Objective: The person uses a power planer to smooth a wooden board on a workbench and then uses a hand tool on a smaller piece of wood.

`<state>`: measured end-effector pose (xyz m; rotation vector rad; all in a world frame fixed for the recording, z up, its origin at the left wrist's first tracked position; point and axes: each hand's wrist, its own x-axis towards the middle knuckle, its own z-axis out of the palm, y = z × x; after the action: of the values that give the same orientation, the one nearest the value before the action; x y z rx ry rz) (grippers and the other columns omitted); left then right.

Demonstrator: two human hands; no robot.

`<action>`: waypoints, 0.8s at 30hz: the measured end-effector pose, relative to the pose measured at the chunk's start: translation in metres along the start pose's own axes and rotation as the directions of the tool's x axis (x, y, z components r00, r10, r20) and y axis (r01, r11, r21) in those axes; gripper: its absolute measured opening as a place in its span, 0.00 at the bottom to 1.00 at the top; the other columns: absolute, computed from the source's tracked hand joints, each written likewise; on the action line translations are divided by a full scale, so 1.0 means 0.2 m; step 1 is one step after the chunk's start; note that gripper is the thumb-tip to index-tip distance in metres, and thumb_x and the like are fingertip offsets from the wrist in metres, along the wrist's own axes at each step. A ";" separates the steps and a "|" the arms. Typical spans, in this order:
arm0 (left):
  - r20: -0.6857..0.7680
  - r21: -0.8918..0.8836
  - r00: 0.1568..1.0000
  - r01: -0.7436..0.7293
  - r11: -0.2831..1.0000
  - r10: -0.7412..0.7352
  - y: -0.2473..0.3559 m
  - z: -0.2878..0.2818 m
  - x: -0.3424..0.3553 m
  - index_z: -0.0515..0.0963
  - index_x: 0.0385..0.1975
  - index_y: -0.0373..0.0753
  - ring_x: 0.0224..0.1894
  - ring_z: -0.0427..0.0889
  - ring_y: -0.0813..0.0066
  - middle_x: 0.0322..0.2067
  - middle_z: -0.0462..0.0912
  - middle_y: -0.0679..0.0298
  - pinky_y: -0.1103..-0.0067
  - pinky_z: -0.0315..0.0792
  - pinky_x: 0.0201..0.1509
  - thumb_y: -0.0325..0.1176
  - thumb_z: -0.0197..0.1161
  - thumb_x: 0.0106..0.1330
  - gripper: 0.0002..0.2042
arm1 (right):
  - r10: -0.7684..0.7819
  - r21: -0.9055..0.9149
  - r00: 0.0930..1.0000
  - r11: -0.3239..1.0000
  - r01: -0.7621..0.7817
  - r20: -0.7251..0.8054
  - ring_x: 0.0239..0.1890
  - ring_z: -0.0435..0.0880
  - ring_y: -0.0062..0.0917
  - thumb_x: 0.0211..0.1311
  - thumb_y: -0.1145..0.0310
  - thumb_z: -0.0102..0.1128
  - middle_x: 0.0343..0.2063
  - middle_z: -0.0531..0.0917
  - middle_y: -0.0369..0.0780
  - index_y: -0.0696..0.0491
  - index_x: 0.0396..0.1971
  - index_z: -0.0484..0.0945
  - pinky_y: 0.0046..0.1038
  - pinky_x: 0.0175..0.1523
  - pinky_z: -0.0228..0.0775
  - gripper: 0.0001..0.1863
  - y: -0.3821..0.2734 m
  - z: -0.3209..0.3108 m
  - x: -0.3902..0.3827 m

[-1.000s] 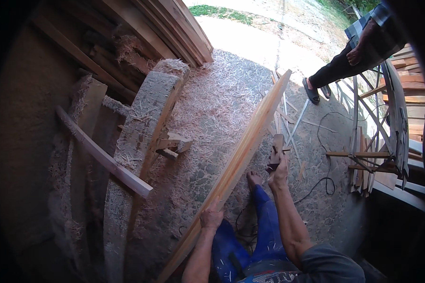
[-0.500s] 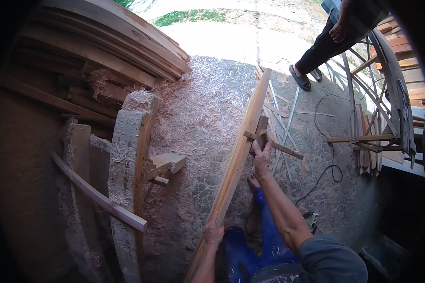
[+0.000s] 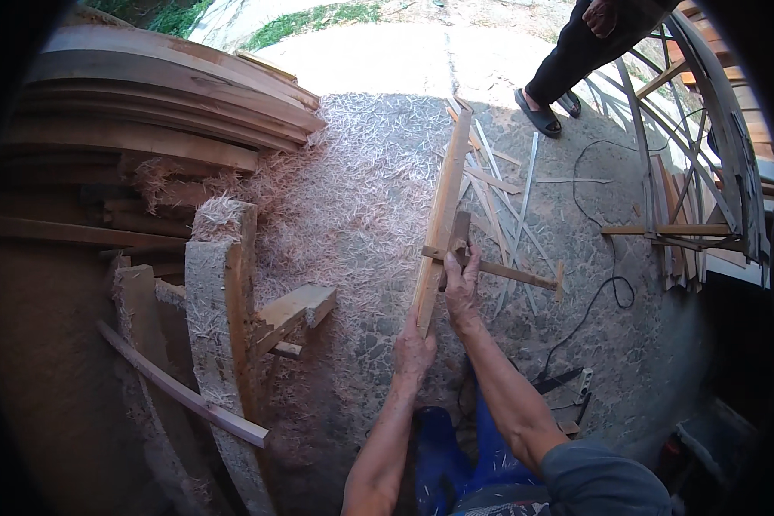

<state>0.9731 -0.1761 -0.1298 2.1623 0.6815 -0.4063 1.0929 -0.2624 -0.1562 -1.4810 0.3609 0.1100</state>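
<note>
A long, pale wooden board (image 3: 447,191) slants away from me in the middle of the view, its far end pointing at the sunlit ground. My left hand (image 3: 414,353) is closed around its near part. My right hand (image 3: 464,292) grips a wooden marking gauge (image 3: 457,236), whose block lies along the board's right side. The gauge's thin beam (image 3: 520,275) crosses the board's face at one end and sticks out to the right at the other. My palm and fingers hide part of the block.
On the left stand a shavings-covered timber post (image 3: 215,310) and a stack of planks (image 3: 172,86). Wood shavings (image 3: 344,163) and thin strips (image 3: 499,189) litter the ground. A black cable (image 3: 580,193) curls at right, near a frame stand (image 3: 654,129). Another person's sandalled foot (image 3: 539,116) is at the far right.
My left hand has moved forward, nearer to my right hand. Less of the board's near part shows now, and the board stands steeper in view. The gauge stays against its side.
</note>
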 end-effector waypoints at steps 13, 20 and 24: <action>-0.011 0.024 0.999 -0.046 0.999 0.047 -0.01 0.14 -0.03 0.67 0.69 0.42 0.42 0.85 0.41 0.42 0.85 0.43 0.55 0.78 0.46 0.35 0.65 0.64 0.31 | 0.055 -0.215 0.992 0.973 -0.079 -0.116 0.53 0.80 0.36 0.65 0.63 0.68 0.51 0.78 0.50 0.60 0.63 0.61 0.37 0.59 0.72 0.34 -0.09 -0.03 0.00; 0.006 0.064 1.000 -0.004 0.998 0.003 0.02 0.12 -0.04 0.67 0.68 0.40 0.44 0.84 0.39 0.43 0.84 0.42 0.55 0.79 0.47 0.34 0.64 0.66 0.29 | -0.129 -0.200 0.982 0.975 0.099 -0.139 0.48 0.81 0.33 0.65 0.64 0.69 0.48 0.79 0.49 0.60 0.61 0.62 0.35 0.55 0.74 0.33 -0.08 0.00 0.23; 0.045 0.080 0.999 -0.029 0.996 0.025 0.05 0.16 -0.04 0.66 0.68 0.40 0.45 0.84 0.38 0.44 0.83 0.41 0.54 0.79 0.47 0.34 0.63 0.65 0.30 | -0.053 -0.184 0.982 0.983 0.019 -0.184 0.50 0.82 0.36 0.66 0.63 0.67 0.49 0.79 0.51 0.60 0.62 0.61 0.35 0.54 0.75 0.33 -0.32 -0.07 0.77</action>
<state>0.9705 -0.2095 -0.1397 2.2289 0.6206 -0.4726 1.2551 -0.3052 -0.1424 -1.6838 0.4868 -0.0276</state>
